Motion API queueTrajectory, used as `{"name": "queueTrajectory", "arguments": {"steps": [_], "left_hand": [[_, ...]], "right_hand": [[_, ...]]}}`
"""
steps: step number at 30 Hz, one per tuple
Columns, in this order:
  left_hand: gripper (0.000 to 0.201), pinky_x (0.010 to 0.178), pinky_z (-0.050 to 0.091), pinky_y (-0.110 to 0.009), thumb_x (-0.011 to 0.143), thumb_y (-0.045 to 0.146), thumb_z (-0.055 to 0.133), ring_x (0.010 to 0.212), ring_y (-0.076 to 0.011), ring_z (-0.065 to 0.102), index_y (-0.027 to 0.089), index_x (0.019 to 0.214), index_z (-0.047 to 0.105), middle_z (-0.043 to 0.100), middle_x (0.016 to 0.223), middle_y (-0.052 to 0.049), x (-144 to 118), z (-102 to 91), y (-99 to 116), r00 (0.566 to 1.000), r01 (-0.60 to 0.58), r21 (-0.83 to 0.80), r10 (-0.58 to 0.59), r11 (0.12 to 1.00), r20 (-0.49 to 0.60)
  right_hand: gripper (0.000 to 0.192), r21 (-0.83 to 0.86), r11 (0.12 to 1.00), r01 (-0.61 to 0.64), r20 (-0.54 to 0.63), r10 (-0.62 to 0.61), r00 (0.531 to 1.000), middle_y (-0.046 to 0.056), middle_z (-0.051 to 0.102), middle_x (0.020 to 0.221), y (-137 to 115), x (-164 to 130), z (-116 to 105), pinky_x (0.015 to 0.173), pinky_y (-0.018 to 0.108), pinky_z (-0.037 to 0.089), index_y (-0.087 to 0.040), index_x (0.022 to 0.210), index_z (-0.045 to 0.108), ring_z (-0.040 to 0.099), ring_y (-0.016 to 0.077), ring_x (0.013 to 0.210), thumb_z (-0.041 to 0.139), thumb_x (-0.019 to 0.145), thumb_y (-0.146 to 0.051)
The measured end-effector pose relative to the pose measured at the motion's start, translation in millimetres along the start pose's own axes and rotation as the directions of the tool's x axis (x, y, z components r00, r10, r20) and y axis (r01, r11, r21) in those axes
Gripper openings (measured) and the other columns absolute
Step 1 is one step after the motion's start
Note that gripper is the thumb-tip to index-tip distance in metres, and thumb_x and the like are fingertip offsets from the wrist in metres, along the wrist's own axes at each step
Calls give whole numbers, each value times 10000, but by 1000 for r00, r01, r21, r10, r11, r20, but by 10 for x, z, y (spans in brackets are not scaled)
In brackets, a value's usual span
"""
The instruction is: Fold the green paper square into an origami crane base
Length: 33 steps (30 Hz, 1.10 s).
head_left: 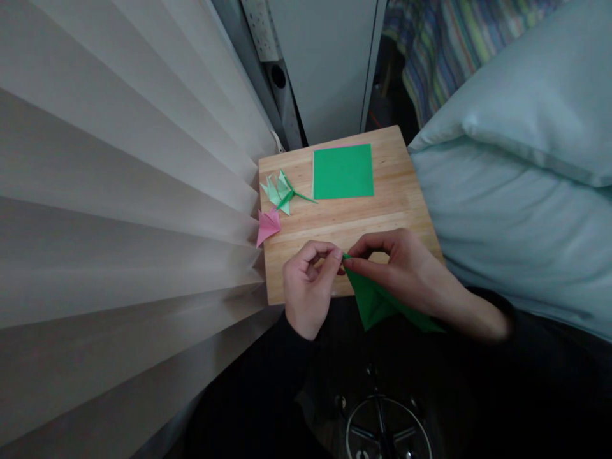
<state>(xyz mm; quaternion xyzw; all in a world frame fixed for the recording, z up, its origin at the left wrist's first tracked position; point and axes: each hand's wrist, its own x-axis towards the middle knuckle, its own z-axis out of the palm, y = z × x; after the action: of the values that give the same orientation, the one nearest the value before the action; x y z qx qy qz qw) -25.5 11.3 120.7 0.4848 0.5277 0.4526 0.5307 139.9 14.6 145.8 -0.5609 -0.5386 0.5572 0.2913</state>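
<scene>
Pinching at seven o'clock on the pale wooden board (335, 222), the left hand (308, 285) has fingertips closed on a pointed green folded-paper piece (373, 299) at six. At four, the right hand (410, 273) grips it too, fingertips together.

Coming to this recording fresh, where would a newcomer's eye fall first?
Probably on the bright green sheet lying near the wooden tabletop's far edge. Next, the green paper held at its tip by the left hand and right hand, extending past the near edge. Then the pink folded piece beside the curtain.
</scene>
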Motion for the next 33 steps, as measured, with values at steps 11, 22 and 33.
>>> {"name": "queueTrajectory", "arguments": {"steps": [11,22,33], "left_hand": [[170,545,522,-209,863,271,725,580,-108,608,175,732,677,632,654,17,-10,21,1,998,-68,99,69,993,-5],[201,590,520,-225,839,348,790,599,-111,615,168,779,724,670,664,7,44,-85,-35,999,50,-33,-50,998,2],[217,599,507,-230,800,374,841,615,-108,592,180,793,745,674,690,8,69,-129,-119,998,26,-62,-29,998,-48]], "right_hand": [[168,-28,997,66,9,-66,998,26,777,783,26,2,33,706,287,491,-176,778,759,682,174,757,655,890,-245],[255,118,993,-28,58,22,998,19,731,704,102,26,45,596,273,421,-156,768,783,596,144,647,740,845,-395],[303,207,975,-79,17,77,997,18,722,686,102,58,-3,579,267,438,-164,730,766,596,136,624,856,718,-452]]}}
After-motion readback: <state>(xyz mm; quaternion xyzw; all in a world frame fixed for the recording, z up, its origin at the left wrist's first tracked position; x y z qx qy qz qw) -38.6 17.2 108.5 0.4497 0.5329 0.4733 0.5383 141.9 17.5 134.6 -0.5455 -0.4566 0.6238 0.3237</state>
